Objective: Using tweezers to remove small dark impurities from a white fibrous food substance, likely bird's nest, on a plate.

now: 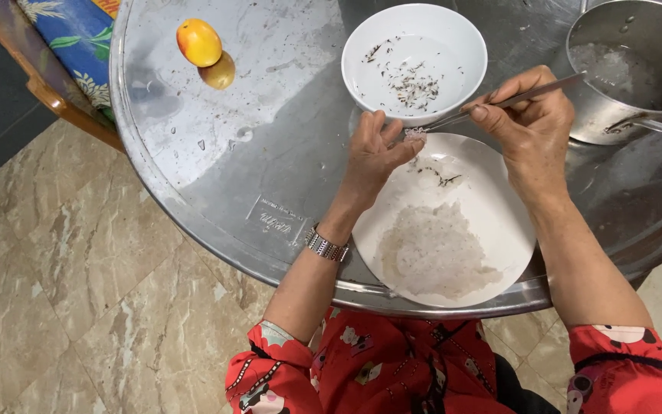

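Left hand (373, 153) pinched a pale translucent scrap (414, 134) over the white plate (499, 230); right hand (526, 123) gripped metal tweezers (499, 103), tips at the scrap.

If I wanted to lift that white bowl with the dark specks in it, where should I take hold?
Probably by the bowl's bare far-left rim, coming from above. Its thin rim stands proud of the metal table, and that side is free, while both hands work with the tweezers at its near edge.

steel table (216, 176) | plate (499, 230) | bowl (461, 38) | pot (599, 107) | orange fruit (198, 42)
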